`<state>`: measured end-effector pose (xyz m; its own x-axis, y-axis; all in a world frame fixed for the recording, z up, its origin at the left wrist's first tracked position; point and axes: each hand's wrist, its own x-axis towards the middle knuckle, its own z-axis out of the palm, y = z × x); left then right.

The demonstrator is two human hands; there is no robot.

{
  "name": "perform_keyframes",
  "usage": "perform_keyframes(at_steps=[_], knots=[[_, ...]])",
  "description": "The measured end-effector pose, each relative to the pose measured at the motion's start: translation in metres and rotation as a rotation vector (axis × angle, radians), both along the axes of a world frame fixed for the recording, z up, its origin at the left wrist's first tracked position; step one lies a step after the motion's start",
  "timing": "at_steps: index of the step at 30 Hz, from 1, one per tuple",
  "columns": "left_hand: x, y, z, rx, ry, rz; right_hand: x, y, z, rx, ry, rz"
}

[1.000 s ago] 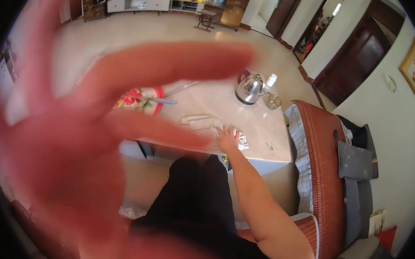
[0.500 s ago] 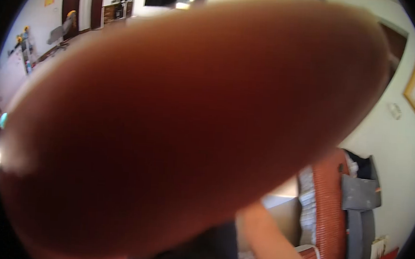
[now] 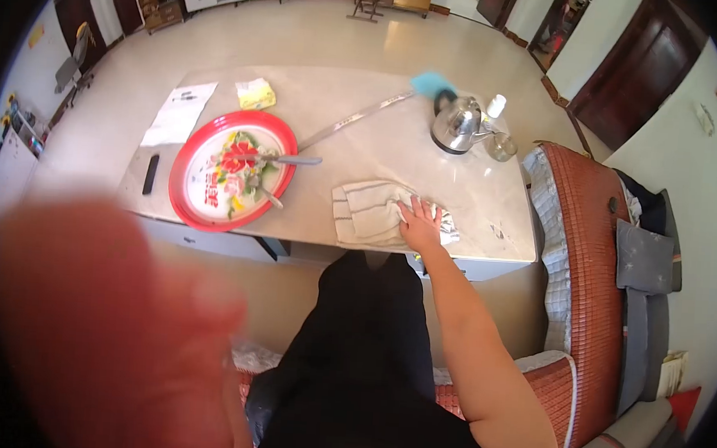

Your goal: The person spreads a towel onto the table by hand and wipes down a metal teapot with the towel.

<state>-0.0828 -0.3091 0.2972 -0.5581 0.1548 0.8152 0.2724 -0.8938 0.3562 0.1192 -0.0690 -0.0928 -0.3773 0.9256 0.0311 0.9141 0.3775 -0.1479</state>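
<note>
My right hand [image 3: 422,222] lies flat with spread fingers on the right part of a white striped cloth [image 3: 366,212] near the table's front edge. Large and blurred at the lower left, my left hand [image 3: 114,332] is close to the camera, its fingers smeared. A red-rimmed tray [image 3: 183,160] with a floral pattern stands on the table [image 3: 366,101], left of the cloth; a knife [image 3: 297,160] and another utensil [image 3: 270,194] rest on it. Behind my right hand are a steel kettle [image 3: 460,125], a glass cup [image 3: 502,146] and a white bottle [image 3: 496,107].
White paper [image 3: 178,118] with pens, a yellow packet [image 3: 255,94], a black remote [image 3: 150,174], a long metal strip [image 3: 356,121] and a blurred blue item [image 3: 433,84] are on the table. A red-covered sofa [image 3: 574,262] with grey cushions [image 3: 645,256] runs along the right.
My left hand has moved from across the view to the lower left, uncovering the table and the tray. My right hand still rests on the cloth, which now appears more spread out.
</note>
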Motion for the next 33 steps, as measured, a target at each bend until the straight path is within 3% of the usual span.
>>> perform_keyframes(at_steps=[2, 4, 5, 6, 7, 9, 10, 13, 22, 25, 28, 33], knots=[[-0.002, 0.009, -0.014, -0.092, 0.023, 0.043, 0.002, 0.003, -0.001, 0.026, 0.028, 0.024], [-0.015, 0.048, -0.066, -0.413, 0.245, -0.041, 0.006, -0.001, 0.001, 0.031, 0.068, 0.038], [-0.016, 0.08, -0.108, -0.605, 0.359, -0.218, 0.007, -0.002, 0.001, 0.063, 0.075, 0.034], [-0.008, 0.114, -0.165, -0.795, 0.42, -0.244, 0.007, -0.001, 0.002, 0.095, 0.082, 0.031], [0.007, 0.138, -0.212, -0.983, 0.498, -0.207, 0.006, -0.003, 0.0, 0.122, 0.082, 0.031], [0.01, 0.185, -0.347, -1.135, 0.817, -0.04, 0.007, -0.004, -0.007, 0.212, 0.098, 0.039], [0.016, 0.197, -0.387, -1.204, 0.948, 0.075, 0.008, -0.001, -0.009, 0.264, 0.101, 0.044], [0.039, 0.213, -0.411, -1.097, 1.178, 0.443, 0.014, 0.012, -0.007, 0.307, 0.147, 0.054], [0.063, 0.35, -0.413, -0.93, 1.219, 0.249, 0.052, 0.117, -0.005, 0.301, 0.118, -0.09], [0.078, 0.376, -0.405, -1.04, 1.318, 0.3, 0.063, 0.145, -0.003, 0.25, 0.113, -0.126], [0.083, 0.382, -0.415, -1.026, 1.208, 0.359, 0.061, 0.146, -0.001, 0.179, 0.13, -0.167], [0.08, 0.343, -0.404, -1.147, 1.278, 0.277, 0.05, 0.117, -0.008, 0.227, 0.052, -0.201]])
